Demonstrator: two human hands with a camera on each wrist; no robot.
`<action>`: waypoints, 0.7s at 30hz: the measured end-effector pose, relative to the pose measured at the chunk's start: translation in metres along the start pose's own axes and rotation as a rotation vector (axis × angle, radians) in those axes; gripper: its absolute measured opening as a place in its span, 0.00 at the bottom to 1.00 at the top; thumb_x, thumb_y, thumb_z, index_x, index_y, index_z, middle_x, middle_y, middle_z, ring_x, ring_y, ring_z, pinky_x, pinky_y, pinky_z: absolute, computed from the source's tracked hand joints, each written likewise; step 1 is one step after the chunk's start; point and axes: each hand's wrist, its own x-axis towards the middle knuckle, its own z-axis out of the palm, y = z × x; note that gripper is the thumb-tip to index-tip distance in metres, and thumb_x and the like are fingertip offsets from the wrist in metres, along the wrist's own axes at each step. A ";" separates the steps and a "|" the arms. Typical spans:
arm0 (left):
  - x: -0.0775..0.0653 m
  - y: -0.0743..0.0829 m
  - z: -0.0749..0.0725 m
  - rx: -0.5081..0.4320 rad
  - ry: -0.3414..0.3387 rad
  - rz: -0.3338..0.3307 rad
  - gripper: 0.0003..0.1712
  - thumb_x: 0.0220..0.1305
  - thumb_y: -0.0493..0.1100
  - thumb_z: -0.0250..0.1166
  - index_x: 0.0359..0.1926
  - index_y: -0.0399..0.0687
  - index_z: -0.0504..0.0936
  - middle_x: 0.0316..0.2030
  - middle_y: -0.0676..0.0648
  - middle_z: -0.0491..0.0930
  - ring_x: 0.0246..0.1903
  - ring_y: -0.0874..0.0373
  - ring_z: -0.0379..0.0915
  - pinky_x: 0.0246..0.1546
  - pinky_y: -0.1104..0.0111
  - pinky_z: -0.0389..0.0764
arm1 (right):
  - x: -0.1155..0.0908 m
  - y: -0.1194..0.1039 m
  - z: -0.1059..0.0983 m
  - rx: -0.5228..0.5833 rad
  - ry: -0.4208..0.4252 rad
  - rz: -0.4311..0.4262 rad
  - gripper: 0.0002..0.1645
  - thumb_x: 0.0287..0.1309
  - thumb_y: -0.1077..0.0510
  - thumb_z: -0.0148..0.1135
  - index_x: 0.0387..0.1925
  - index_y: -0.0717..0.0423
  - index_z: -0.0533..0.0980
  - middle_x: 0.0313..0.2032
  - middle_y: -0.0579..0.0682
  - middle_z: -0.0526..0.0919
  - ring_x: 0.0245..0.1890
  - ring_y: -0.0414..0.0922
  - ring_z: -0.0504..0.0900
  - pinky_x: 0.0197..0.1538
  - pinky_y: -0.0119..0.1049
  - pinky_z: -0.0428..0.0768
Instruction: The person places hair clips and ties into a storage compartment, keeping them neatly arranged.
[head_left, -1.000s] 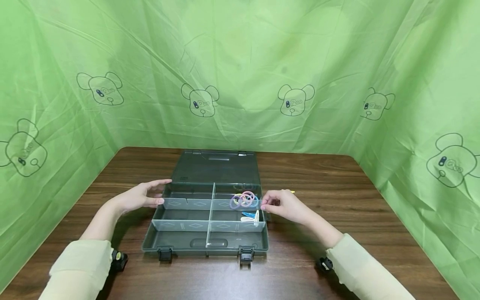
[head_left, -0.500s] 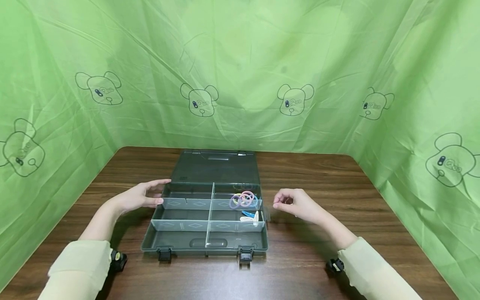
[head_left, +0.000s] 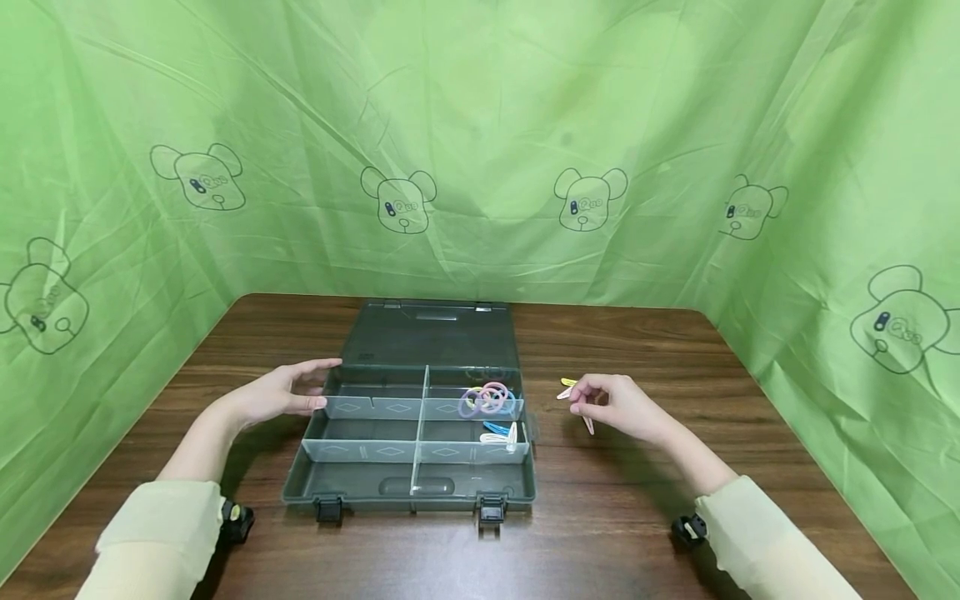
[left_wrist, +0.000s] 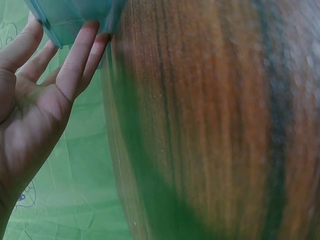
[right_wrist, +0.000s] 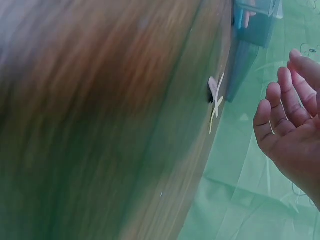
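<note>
My left hand (head_left: 273, 396) rests at the left side of a dark clear plastic organizer box (head_left: 360, 492), its fingers and thumb touching the wall. In the left wrist view, the extended fingers (left_wrist: 77, 62) meet the box corner. My right hand (head_left: 618, 406) hovers right of the box over pale pink hair clips (head_left: 565, 393) and a yellow hair clip (head_left: 568, 382). In the right wrist view, its fingers are loosely bent, with nothing between them and the thumb. Colourful hair ties (head_left: 493, 397) fill part of the back right compartment; blue and white hair clips (head_left: 500, 437) lie in the middle right one.
The box lid (head_left: 438, 333) lies folded back behind it, and two black latches (head_left: 492, 510) hang at the front. Clear dividers (head_left: 375, 451) split the box into several compartments. A wooden table (head_left: 585, 533) carries everything, with green curtain (head_left: 495, 100) around it.
My right hand has moved away from the box's right edge, rightward over the table, uncovering pink clips and the yellow clip. The left hand has stayed at the box.
</note>
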 end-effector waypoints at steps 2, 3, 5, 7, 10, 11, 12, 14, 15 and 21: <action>0.000 0.000 0.000 -0.012 -0.002 -0.003 0.43 0.62 0.43 0.64 0.73 0.48 0.52 0.68 0.28 0.51 0.65 0.32 0.51 0.52 0.62 0.78 | -0.001 0.003 -0.002 -0.019 0.005 0.001 0.04 0.55 0.57 0.67 0.32 0.51 0.80 0.28 0.41 0.81 0.31 0.36 0.77 0.33 0.33 0.77; 0.000 0.000 0.000 -0.015 -0.002 -0.003 0.43 0.62 0.43 0.64 0.73 0.48 0.52 0.68 0.28 0.51 0.65 0.32 0.51 0.52 0.62 0.78 | -0.001 0.005 -0.003 -0.029 0.008 -0.001 0.04 0.54 0.57 0.68 0.32 0.52 0.80 0.28 0.40 0.81 0.31 0.36 0.77 0.33 0.33 0.77; 0.000 0.000 0.000 -0.019 -0.001 -0.003 0.43 0.62 0.43 0.64 0.73 0.48 0.52 0.68 0.28 0.52 0.65 0.32 0.51 0.52 0.63 0.78 | -0.002 0.009 -0.005 -0.053 0.012 0.002 0.05 0.54 0.58 0.68 0.33 0.53 0.80 0.29 0.39 0.81 0.32 0.35 0.77 0.34 0.34 0.78; 0.000 -0.001 0.000 -0.023 0.000 -0.003 0.43 0.62 0.43 0.64 0.73 0.48 0.52 0.68 0.28 0.52 0.65 0.32 0.51 0.52 0.63 0.78 | -0.002 0.012 -0.007 -0.073 0.012 0.003 0.06 0.53 0.59 0.69 0.34 0.54 0.80 0.29 0.38 0.81 0.32 0.35 0.77 0.35 0.37 0.78; 0.000 -0.001 0.000 -0.025 0.000 -0.003 0.43 0.62 0.43 0.64 0.73 0.49 0.52 0.68 0.28 0.52 0.65 0.32 0.51 0.52 0.63 0.78 | -0.003 0.018 -0.008 -0.098 0.005 0.011 0.08 0.52 0.59 0.69 0.35 0.55 0.81 0.29 0.38 0.81 0.32 0.34 0.77 0.37 0.40 0.79; 0.000 -0.001 0.000 -0.026 0.000 -0.002 0.43 0.62 0.43 0.64 0.73 0.49 0.52 0.68 0.28 0.51 0.65 0.32 0.51 0.52 0.63 0.78 | -0.003 0.020 -0.008 -0.105 0.001 0.015 0.08 0.52 0.58 0.70 0.35 0.55 0.81 0.29 0.38 0.81 0.32 0.35 0.77 0.37 0.40 0.79; 0.000 -0.001 0.000 -0.028 0.000 -0.002 0.43 0.62 0.43 0.64 0.73 0.49 0.52 0.68 0.28 0.51 0.65 0.32 0.51 0.52 0.63 0.78 | -0.003 0.021 -0.008 -0.104 -0.003 0.020 0.09 0.51 0.58 0.70 0.35 0.56 0.81 0.29 0.38 0.81 0.32 0.35 0.78 0.37 0.40 0.79; 0.001 -0.001 0.000 -0.031 -0.003 0.000 0.43 0.62 0.43 0.64 0.73 0.48 0.52 0.68 0.28 0.51 0.66 0.32 0.50 0.51 0.63 0.79 | -0.003 0.024 -0.009 -0.107 -0.017 0.031 0.08 0.51 0.58 0.70 0.34 0.55 0.81 0.28 0.38 0.81 0.32 0.36 0.78 0.37 0.38 0.79; 0.001 -0.001 0.001 -0.032 -0.004 0.000 0.43 0.62 0.42 0.64 0.73 0.48 0.51 0.68 0.28 0.51 0.66 0.32 0.50 0.51 0.63 0.79 | -0.003 0.026 -0.009 -0.114 -0.025 0.032 0.08 0.50 0.58 0.71 0.34 0.54 0.81 0.28 0.38 0.81 0.32 0.37 0.78 0.37 0.38 0.79; 0.001 -0.002 0.000 -0.015 -0.003 -0.001 0.43 0.62 0.43 0.64 0.73 0.48 0.52 0.68 0.29 0.51 0.66 0.32 0.50 0.52 0.63 0.78 | -0.003 0.038 -0.009 -0.172 -0.077 0.007 0.10 0.46 0.59 0.72 0.32 0.50 0.80 0.27 0.38 0.80 0.31 0.43 0.79 0.35 0.36 0.78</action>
